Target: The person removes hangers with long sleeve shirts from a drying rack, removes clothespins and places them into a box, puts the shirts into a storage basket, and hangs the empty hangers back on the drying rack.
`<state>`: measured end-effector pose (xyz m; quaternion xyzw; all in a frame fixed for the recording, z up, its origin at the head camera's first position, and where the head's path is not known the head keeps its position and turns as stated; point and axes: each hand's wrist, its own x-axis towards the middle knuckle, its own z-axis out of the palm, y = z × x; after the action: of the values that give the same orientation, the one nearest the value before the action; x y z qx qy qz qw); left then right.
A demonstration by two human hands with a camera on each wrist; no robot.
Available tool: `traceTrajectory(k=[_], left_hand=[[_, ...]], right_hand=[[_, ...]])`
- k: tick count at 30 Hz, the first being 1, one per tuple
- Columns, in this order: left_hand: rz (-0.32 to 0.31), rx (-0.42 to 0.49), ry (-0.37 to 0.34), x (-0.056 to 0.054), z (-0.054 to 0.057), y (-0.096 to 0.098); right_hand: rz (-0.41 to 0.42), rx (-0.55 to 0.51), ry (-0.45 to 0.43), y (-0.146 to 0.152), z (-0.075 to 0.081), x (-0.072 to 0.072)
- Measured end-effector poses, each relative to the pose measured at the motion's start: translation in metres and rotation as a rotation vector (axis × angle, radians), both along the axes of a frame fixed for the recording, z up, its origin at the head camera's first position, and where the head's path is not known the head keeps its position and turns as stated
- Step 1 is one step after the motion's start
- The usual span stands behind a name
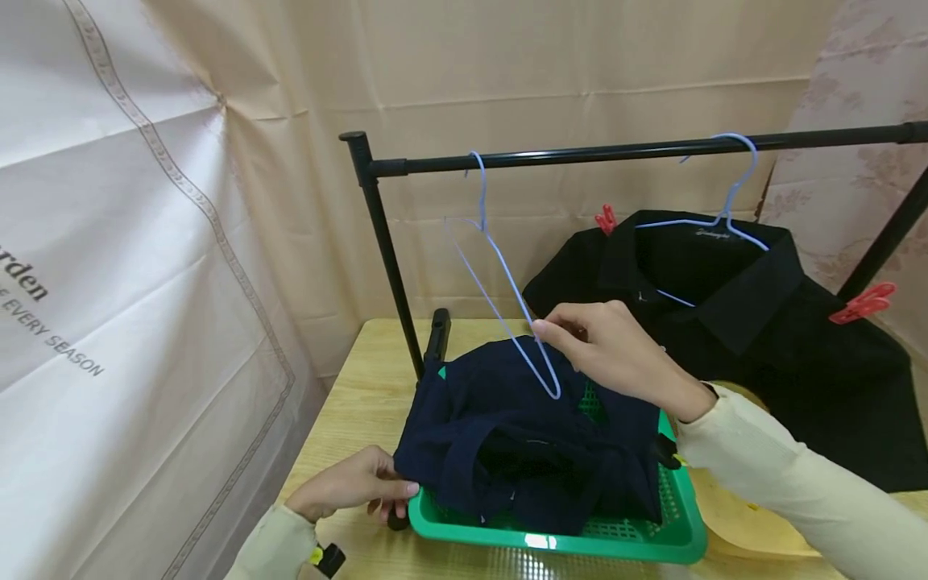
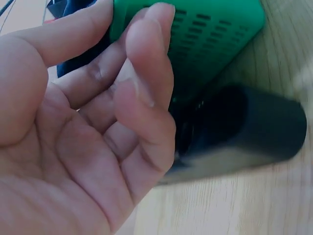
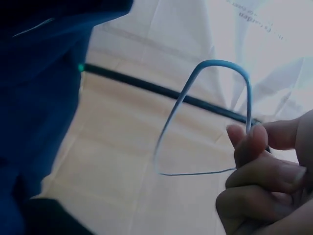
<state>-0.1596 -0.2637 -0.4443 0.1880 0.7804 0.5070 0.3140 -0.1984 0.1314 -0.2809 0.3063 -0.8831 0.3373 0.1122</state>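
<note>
Clothes hanger (image 1: 511,278) pinched in my right hand (image 1: 616,352), its hook (image 1: 482,185) over the black rail (image 1: 580,155), I gripped the green basket (image 1: 616,548) holding the navy shirt (image 1: 507,411) with my left hand (image 1: 354,485), seemingly to steady it.

hd: fwd/dn, wide | LW: close, hand (image 2: 83,147) | RW: close | shared hd/RW: hanger (image 3: 213,62)

beige cloth backdrop (image 1: 580,64); wooden table (image 1: 362,379)
</note>
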Motion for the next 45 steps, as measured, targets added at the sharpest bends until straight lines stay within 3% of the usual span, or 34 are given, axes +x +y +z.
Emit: traceTrajectory(k=[3,8,11,14,18,21,26,30,35,39,42,45], left_hand=[[0.030,-0.026,0.036,-0.003,-0.001,-0.004],[0.161,-0.079,0.069,-0.006,0.000,-0.007],[0.225,-0.109,0.112,-0.007,-0.001,-0.006],[0.230,-0.147,0.166,-0.009,-0.002,-0.004],[0.182,-0.210,0.234,-0.012,-0.004,-0.003],[0.147,-0.266,0.330,-0.015,-0.007,-0.001],[0.133,-0.315,0.465,-0.021,-0.016,0.002],[0.200,-0.211,0.404,-0.022,-0.013,0.001],[0.352,0.025,0.326,-0.024,0.011,0.009],[0.412,0.168,0.406,-0.026,0.039,0.029],[0.374,0.178,0.523,-0.027,0.056,0.048],[0.256,0.051,0.693,-0.027,0.063,0.068]], right_hand=[[0.012,0.085,-0.100,0.019,-0.011,-0.002],[0.088,0.254,-0.413,0.062,-0.047,-0.001],[0.101,0.280,-0.571,0.089,-0.073,0.006],[0.070,0.269,-0.642,0.110,-0.095,0.015],[0.023,0.261,-0.619,0.125,-0.112,0.022],[0.004,0.274,-0.586,0.127,-0.120,0.022],[-0.099,0.385,-0.523,0.114,-0.125,0.027],[-0.158,0.501,-0.419,0.096,-0.126,0.033],[-0.064,0.529,-0.286,0.081,-0.133,0.040],[-0.006,0.481,-0.239,0.075,-0.138,0.042],[0.002,0.441,-0.274,0.075,-0.139,0.040],[0.028,0.390,-0.346,0.076,-0.140,0.037]])
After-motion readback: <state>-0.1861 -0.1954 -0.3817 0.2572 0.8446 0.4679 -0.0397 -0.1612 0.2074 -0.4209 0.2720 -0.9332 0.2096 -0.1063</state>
